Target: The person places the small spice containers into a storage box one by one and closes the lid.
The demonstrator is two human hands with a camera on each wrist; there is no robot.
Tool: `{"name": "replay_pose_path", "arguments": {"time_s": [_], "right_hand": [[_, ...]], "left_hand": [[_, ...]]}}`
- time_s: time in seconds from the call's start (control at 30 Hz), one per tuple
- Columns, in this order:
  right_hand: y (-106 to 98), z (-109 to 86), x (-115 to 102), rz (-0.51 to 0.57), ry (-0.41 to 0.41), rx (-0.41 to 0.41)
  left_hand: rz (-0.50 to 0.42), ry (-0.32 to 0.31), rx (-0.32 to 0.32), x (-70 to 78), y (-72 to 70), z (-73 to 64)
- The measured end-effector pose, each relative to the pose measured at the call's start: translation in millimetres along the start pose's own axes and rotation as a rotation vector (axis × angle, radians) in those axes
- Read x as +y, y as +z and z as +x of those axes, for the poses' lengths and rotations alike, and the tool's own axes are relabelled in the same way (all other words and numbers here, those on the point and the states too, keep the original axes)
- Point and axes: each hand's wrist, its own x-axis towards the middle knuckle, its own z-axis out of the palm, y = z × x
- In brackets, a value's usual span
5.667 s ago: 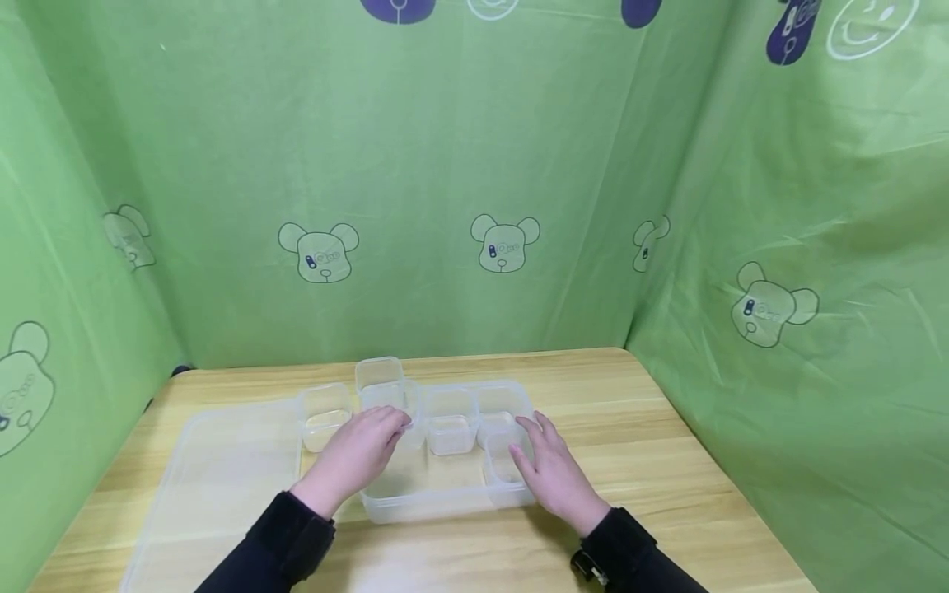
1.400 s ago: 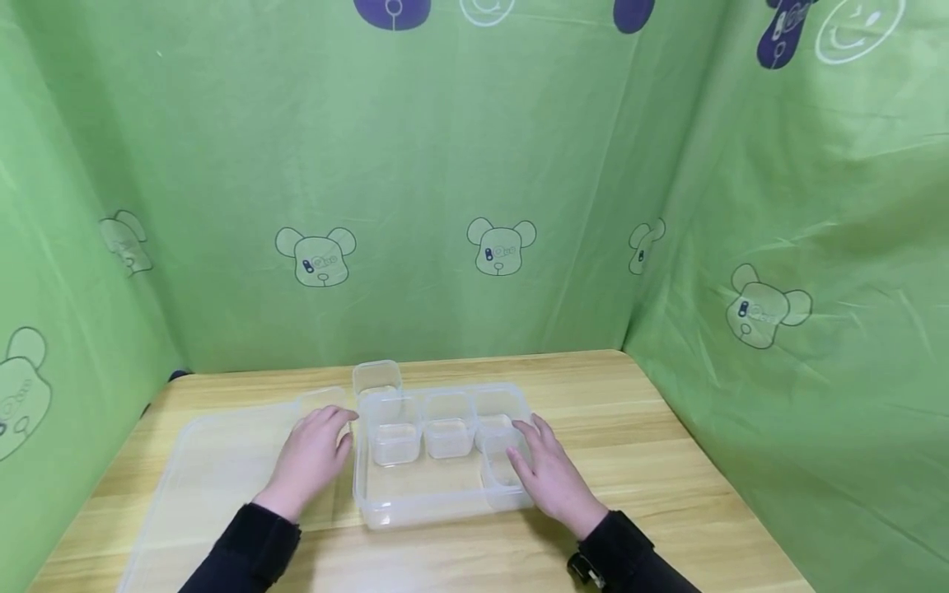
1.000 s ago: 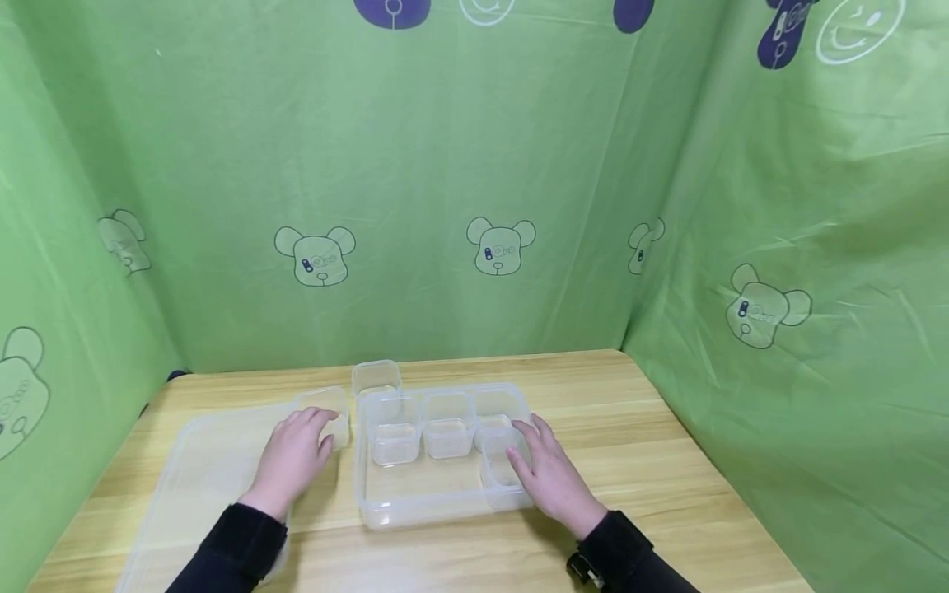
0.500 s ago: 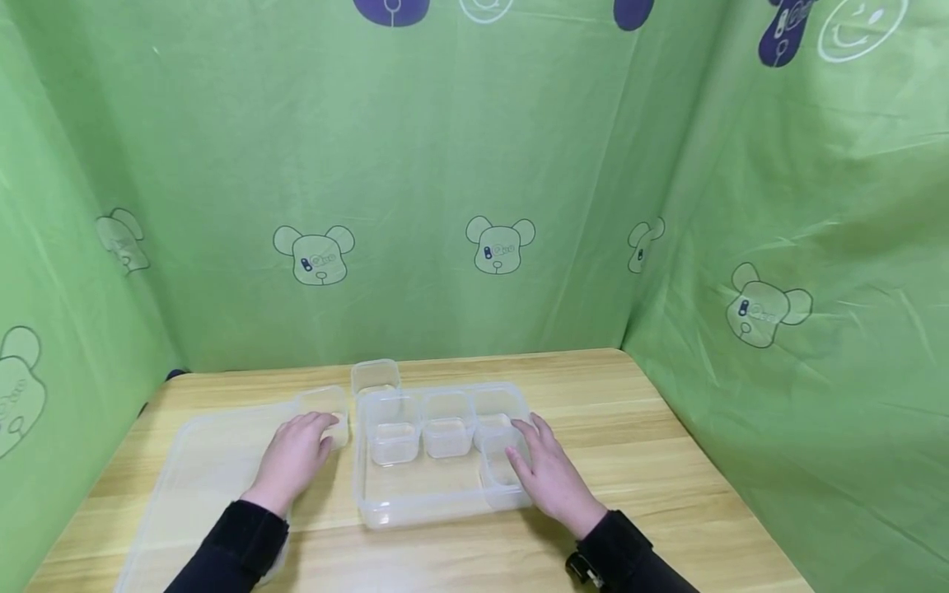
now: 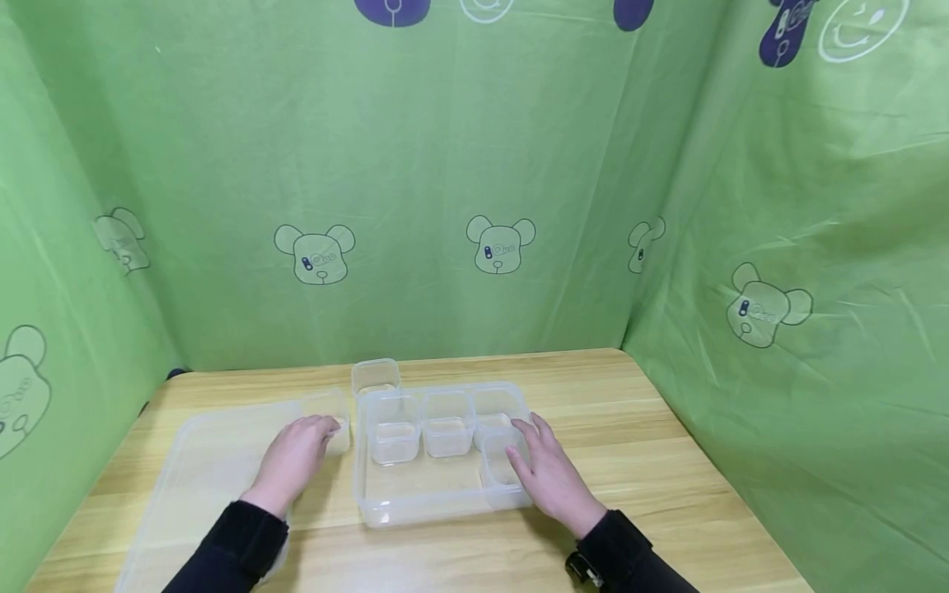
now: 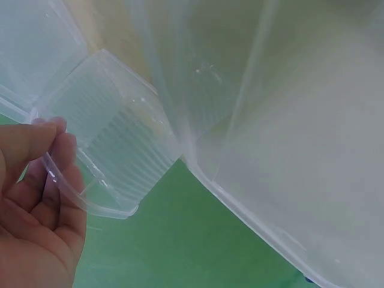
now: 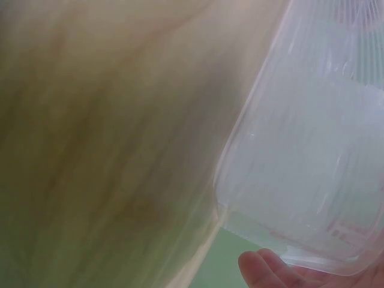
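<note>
In the head view my left hand [image 5: 291,463] is at a small clear plastic box [image 5: 338,436] left of the large one. Its thumb and fingers pinch the rim of that small box [image 6: 117,141] in the left wrist view. The large clear container [image 5: 423,512] stands in the middle, with three small boxes along its back, among them the left one [image 5: 395,449] and the middle one [image 5: 448,441]. Another small box [image 5: 498,463] sits at its front right. My right hand [image 5: 554,479] rests at the container's right side, fingers extended and loosely spread.
A large flat translucent lid [image 5: 200,486] lies on the wooden table [image 5: 652,494] at the left, under my left forearm. One small clear box [image 5: 376,375] stands behind the container's back left corner. Green curtains [image 5: 415,165] enclose the table's back and sides.
My left hand has left the container's back left, where a small box now sits. It has moved left and now grips another small box's rim. The right hand has stayed put.
</note>
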Motion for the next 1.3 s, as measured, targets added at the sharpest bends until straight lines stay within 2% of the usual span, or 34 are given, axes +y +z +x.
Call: {"name": "replay_pose_path", "arguments": {"time_s": [0.33, 0.63, 1.0, 1.3], "right_hand": [[0.3, 0.2, -0.5, 0.002, 0.006, 0.001], [0.1, 0.4, -1.2, 0.004, 0.013, -0.004], [0.2, 0.7, -1.7, 0.007, 0.011, 0.0], [0.2, 0.7, -1.4, 0.004, 0.006, -0.002]], "left_hand": [[-0.017, -0.018, -0.013, 3.7, -4.0, -2.3], [0.003, -0.023, -0.039, 7.6, -10.9, -5.3], [0.028, 0.002, -0.004, 25.1, -32.2, -7.8], [0.079, 0.053, 0.031, 40.5, -49.3, -9.8]]}}
